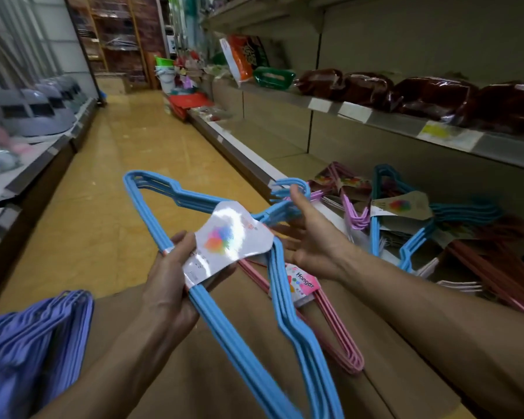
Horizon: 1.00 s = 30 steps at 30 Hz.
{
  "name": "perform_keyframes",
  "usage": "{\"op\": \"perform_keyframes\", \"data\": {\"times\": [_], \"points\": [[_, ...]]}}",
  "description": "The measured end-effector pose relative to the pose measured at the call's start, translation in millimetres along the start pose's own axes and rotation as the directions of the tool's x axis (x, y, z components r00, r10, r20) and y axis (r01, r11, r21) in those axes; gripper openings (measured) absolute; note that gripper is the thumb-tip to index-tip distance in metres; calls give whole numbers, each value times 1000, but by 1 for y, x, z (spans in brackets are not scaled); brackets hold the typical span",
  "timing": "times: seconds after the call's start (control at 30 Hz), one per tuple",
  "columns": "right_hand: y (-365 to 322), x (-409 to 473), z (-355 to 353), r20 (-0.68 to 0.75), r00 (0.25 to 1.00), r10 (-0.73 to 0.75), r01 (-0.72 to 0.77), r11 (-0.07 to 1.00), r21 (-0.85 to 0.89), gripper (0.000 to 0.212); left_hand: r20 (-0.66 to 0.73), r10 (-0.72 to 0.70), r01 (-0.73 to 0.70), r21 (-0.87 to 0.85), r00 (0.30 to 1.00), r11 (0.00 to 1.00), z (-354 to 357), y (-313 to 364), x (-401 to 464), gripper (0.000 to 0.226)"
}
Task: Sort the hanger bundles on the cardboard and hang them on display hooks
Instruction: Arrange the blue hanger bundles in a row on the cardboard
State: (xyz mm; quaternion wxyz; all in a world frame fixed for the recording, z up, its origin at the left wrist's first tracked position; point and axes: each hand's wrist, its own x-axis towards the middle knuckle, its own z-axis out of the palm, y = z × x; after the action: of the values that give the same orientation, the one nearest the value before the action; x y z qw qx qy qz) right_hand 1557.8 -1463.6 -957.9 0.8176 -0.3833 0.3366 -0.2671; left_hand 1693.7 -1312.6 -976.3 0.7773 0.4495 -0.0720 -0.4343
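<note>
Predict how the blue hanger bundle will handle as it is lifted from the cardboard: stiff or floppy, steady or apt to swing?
The blue hanger bundle probably stays fairly stiff, since its paper label bands the hangers together. Its long arms look apt to swing, gripped only by the left hand near the label. The open right hand by the hooks could steady it.

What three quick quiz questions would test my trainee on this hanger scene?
1. True or false: the left hand grips the blue bundle by its label.
2. Which bundle lies on the cardboard beneath the blue one? A pink, B green.
3. Fill in: the right hand is ___, near the hooks.

Key: 1 true; 2 A, the pink bundle; 3 open.
</note>
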Motion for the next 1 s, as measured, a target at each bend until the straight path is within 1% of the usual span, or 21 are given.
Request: {"op": "perform_keyframes", "data": {"times": [0.07, 0.17, 0.27, 0.33, 0.4, 0.5, 0.6, 0.7, 0.8, 0.9, 0.93, 1.0], "points": [[5, 10, 2, -19, 1000, -12, 14, 994, 109, 78, 21, -37, 37, 4, 999, 999, -10, 0, -5, 18], [16, 17, 4, 33, 999, 10, -14, 994, 111, 88, 11, -65, 65, 12, 998, 998, -26, 6, -9, 26], [20, 22, 6, 135, 991, -3, -11, 994, 107, 78, -52, -85, 89, 79, 995, 993, -42, 15, -9, 37], [19, 23, 10, 210, 978, -14, -10, 994, 113, 72, -93, -65, 77, 134, 994, 988, -50, 23, -8, 35], [19, 24, 16, 243, 970, -15, -5, 997, 82, 68, -112, -45, 67, 202, 993, 977, -58, 29, -5, 34], [24, 23, 26, 219, 975, 25, -27, 1000, 7, 58, -147, -31, 73, 286, 989, 956, -71, 35, 1, 37], [32, 21, 35, 159, 987, 38, -36, 999, -19, 44, -195, -10, 86, 386, 981, 919, -83, 35, 0, 39], [41, 22, 45, 95, 995, 20, -17, 999, -33, 41, -232, -26, 134, 465, 972, 875, -96, 36, -3, 44], [50, 24, 62, 49, 999, -6, 9, 998, -60, 36, -286, -20, 168, 504, 958, 847, -104, 42, -3, 46], [58, 25, 81, -7, 998, -58, 57, 995, -82, 31, -306, 46, 141, 559, 951, 817, -123, 52, 1, 45], [62, 25, 87, -16, 997, -69, 67, 994, -92, 32, -304, 77, 122, 587, 950, 801, -129, 56, 0, 49], [72, 27, 99, -34, 996, -86, 82, 991, -108, 36, -303, 152, 100, 677, 941, 729, -146, 60, -3, 65]]}}
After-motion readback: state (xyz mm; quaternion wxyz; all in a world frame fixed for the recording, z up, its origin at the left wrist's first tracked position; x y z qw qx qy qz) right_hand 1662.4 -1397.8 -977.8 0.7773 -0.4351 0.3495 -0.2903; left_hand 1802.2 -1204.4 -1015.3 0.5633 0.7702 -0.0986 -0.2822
